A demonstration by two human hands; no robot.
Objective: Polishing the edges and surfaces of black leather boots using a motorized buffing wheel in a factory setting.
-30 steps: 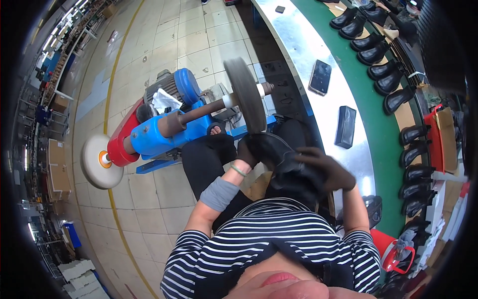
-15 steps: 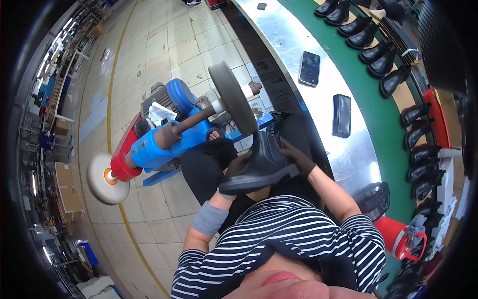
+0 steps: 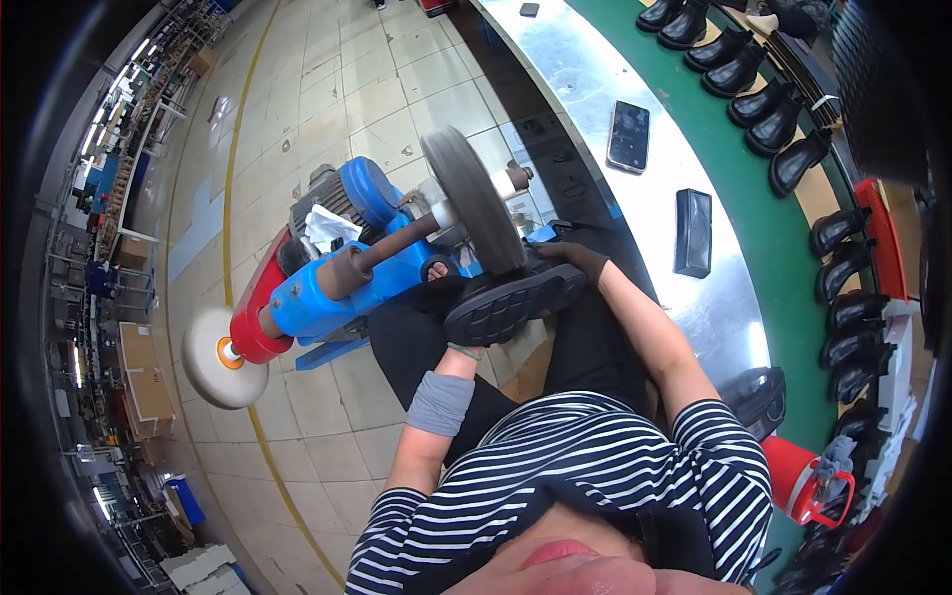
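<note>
A black ankle boot (image 3: 516, 302) is held up before my lap, its treaded sole turned toward me. My right hand (image 3: 580, 261), in a dark brown glove, grips the boot at its right end. My left hand (image 3: 468, 348) holds the left end from beneath; the sole hides most of its fingers. Directly above the boot is a dark grey polishing wheel (image 3: 474, 203), blurred as if spinning. The upper side of the boot is at the wheel's lower edge, and the exact contact is hidden. The wheel sits on the shaft of a blue and red machine (image 3: 317, 297).
A white wheel (image 3: 223, 359) is at the machine's left end. On the metal bench (image 3: 654, 213) to my right lie a phone (image 3: 629, 137) and a black case (image 3: 693, 233). Beyond, several black boots (image 3: 772, 117) line a green surface. A red jug (image 3: 793, 476) stands near my right elbow.
The boot has rolled so that its sole now faces me, and its upper is turned to the wheel. My right hand has moved up and away from me. Both hands still hold the boot.
</note>
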